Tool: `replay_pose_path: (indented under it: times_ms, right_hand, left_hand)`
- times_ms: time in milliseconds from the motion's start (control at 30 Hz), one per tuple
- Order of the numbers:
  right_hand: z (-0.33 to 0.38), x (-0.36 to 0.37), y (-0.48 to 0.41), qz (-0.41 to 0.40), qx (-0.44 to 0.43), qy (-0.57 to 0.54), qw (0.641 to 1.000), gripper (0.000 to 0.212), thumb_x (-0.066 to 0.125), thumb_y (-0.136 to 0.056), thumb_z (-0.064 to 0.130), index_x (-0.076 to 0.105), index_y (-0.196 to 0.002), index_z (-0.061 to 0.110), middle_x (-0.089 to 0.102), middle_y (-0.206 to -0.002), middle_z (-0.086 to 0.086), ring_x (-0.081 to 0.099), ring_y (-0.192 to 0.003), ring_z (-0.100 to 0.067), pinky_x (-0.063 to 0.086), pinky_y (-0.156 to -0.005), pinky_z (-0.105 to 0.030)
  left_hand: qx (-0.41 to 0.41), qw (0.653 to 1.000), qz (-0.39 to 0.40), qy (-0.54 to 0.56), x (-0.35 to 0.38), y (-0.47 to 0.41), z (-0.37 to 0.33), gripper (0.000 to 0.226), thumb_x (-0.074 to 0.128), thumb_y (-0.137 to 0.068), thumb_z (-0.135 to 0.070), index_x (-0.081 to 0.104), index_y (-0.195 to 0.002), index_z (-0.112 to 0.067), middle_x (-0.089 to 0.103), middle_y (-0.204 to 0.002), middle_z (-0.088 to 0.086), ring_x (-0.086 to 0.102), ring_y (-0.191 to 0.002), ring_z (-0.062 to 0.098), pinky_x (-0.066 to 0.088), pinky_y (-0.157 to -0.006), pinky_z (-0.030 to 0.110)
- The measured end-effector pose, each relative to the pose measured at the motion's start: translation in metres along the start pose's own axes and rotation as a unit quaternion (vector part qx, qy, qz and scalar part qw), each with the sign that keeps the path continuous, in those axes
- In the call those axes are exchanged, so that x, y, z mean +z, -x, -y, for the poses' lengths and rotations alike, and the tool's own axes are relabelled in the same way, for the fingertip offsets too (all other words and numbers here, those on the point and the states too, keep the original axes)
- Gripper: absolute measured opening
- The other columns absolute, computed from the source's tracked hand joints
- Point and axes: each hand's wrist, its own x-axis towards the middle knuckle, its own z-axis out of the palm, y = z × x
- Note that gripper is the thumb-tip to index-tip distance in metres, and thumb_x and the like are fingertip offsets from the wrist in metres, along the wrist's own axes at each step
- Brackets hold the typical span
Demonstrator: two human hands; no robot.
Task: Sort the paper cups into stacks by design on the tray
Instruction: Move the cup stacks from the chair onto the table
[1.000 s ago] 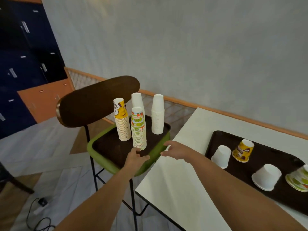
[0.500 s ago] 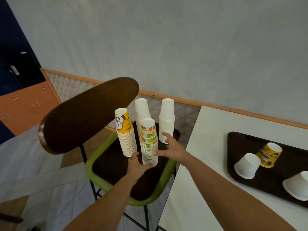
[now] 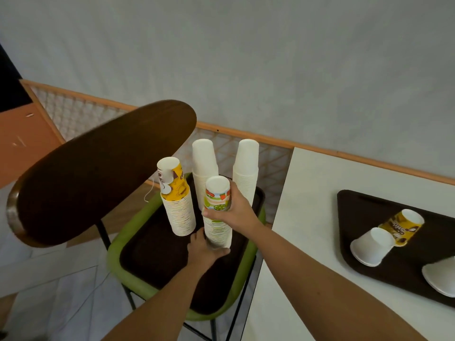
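Note:
Several upside-down cup stacks stand on a dark tray point(image 3: 152, 252) on a green chair seat. My left hand point(image 3: 203, 249) grips the foot of the fruit-pattern stack point(image 3: 216, 230). My right hand point(image 3: 235, 211) is closed around that stack's top cup point(image 3: 218, 195). A yellow-pattern stack point(image 3: 177, 205) stands just to the left, and two plain white stacks point(image 3: 204, 166) point(image 3: 246, 173) stand behind. On the white table at the right, a second dark tray point(image 3: 364, 210) holds a white cup point(image 3: 371, 246), a yellow cup point(image 3: 401, 225) on its side and another white cup point(image 3: 440, 276) at the frame edge.
The chair's dark wooden backrest point(image 3: 98, 168) leans over the left of the seat tray. The green seat rim point(image 3: 118, 252) surrounds that tray. The white table point(image 3: 302, 230) begins right beside the chair. A grey wall with a wooden rail runs behind.
My right hand has risen from the stack's middle to clasp its top cup. My left hand has closed on the stack's foot. The view has moved closer and tilted down.

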Motion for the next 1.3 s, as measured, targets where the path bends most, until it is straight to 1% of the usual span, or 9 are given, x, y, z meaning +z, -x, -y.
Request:
replay_pose_path:
  times_ms: [100, 200, 300, 500, 633, 800, 967, 1167, 1300]
  right_hand:
    - [-0.006, 0.002, -0.003, -0.006, 0.013, 0.006, 1.000, 0.066, 0.079, -0.073, 0.023, 0.042, -0.128, 0.017, 0.058, -0.126, 0.001, 0.056, -0.111, -0.012, 0.043, -0.089, -0.018]
    - [-0.008, -0.003, -0.001, -0.002, 0.018, -0.002, 1.000, 0.062, 0.078, -0.075, 0.021, 0.043, -0.127, 0.019, 0.058, -0.122, 0.005, 0.053, -0.102, -0.004, 0.041, -0.080, -0.006]
    - [-0.010, -0.008, 0.000, 0.008, 0.020, -0.004, 1.000, 0.063, 0.077, -0.076, 0.021, 0.042, -0.128, 0.019, 0.057, -0.124, 0.003, 0.052, -0.103, -0.004, 0.041, -0.085, -0.012]
    - [-0.014, -0.018, 0.004, 0.005, 0.031, -0.019, 0.999, 0.062, 0.077, -0.076, 0.021, 0.042, -0.127, 0.021, 0.057, -0.118, 0.007, 0.053, -0.101, -0.003, 0.042, -0.085, -0.014]
    - [-0.018, -0.026, 0.007, -0.009, 0.042, -0.044, 0.998, 0.061, 0.078, -0.075, 0.019, 0.044, -0.125, 0.025, 0.056, -0.109, 0.015, 0.057, -0.094, -0.001, 0.043, -0.072, -0.006]
    - [-0.026, -0.039, 0.008, -0.038, 0.063, -0.087, 0.993, 0.059, 0.078, -0.074, 0.019, 0.045, -0.122, 0.027, 0.060, -0.112, 0.009, 0.060, -0.104, -0.011, 0.048, -0.087, -0.022]
    - [-0.026, -0.049, 0.008, -0.054, 0.065, -0.102, 0.991, 0.057, 0.078, -0.075, 0.020, 0.046, -0.122, 0.025, 0.061, -0.115, 0.006, 0.061, -0.106, -0.013, 0.049, -0.089, -0.026]
    - [-0.007, -0.074, 0.006, -0.069, 0.053, -0.090, 0.992, 0.055, 0.077, -0.075, 0.019, 0.047, -0.121, 0.024, 0.062, -0.114, 0.006, 0.061, -0.101, -0.012, 0.049, -0.088, -0.028]
    - [0.002, -0.103, 0.007, -0.096, 0.055, -0.057, 0.992, 0.053, 0.077, -0.075, 0.024, 0.046, -0.118, 0.028, 0.060, -0.113, 0.008, 0.059, -0.103, -0.013, 0.048, -0.091, -0.032]
  left_hand:
    - [-0.011, 0.999, -0.019, -0.038, 0.003, -0.003, -0.002, 0.104, 0.083, -0.061, -0.042, 0.025, -0.145, -0.017, 0.032, -0.147, 0.006, 0.026, -0.139, 0.030, 0.024, -0.113, 0.047]
    - [-0.021, 0.997, -0.032, -0.072, 0.006, 0.000, -0.007, 0.103, 0.081, -0.062, -0.047, 0.025, -0.145, -0.019, 0.031, -0.148, 0.005, 0.023, -0.139, 0.032, 0.023, -0.112, 0.050]
    - [-0.023, 0.995, -0.039, -0.092, 0.010, 0.001, -0.006, 0.099, 0.079, -0.064, -0.048, 0.027, -0.143, -0.019, 0.035, -0.145, 0.007, 0.025, -0.137, 0.032, 0.025, -0.110, 0.051]
    - [-0.015, 0.997, -0.028, -0.071, 0.016, 0.001, -0.008, 0.094, 0.079, -0.065, -0.042, 0.029, -0.141, -0.019, 0.041, -0.138, 0.010, 0.032, -0.133, 0.032, 0.031, -0.108, 0.047]
    - [-0.009, 0.999, -0.015, -0.050, 0.020, 0.002, -0.012, 0.091, 0.080, -0.064, -0.035, 0.030, -0.139, -0.019, 0.042, -0.135, 0.011, 0.034, -0.130, 0.032, 0.036, -0.105, 0.046]
    - [0.008, 0.999, 0.016, 0.030, 0.026, -0.002, -0.016, 0.092, 0.084, -0.058, -0.019, 0.034, -0.135, -0.015, 0.045, -0.129, 0.011, 0.042, -0.124, 0.028, 0.042, -0.101, 0.043]
    - [0.019, 0.999, 0.017, 0.036, 0.030, -0.005, -0.022, 0.093, 0.083, -0.062, -0.014, 0.031, -0.138, -0.013, 0.039, -0.133, 0.014, 0.040, -0.123, 0.027, 0.041, -0.098, 0.039]
    - [0.078, 0.995, 0.005, 0.060, 0.038, -0.005, -0.047, 0.087, 0.082, -0.063, -0.014, 0.036, -0.136, -0.011, 0.046, -0.129, 0.011, 0.036, -0.124, 0.024, 0.036, -0.092, 0.029]
    - [0.107, 0.990, 0.036, 0.079, 0.055, -0.005, -0.074, 0.086, 0.084, -0.060, -0.018, 0.039, -0.132, -0.012, 0.051, -0.122, 0.006, 0.042, -0.121, 0.023, 0.044, -0.094, 0.033]
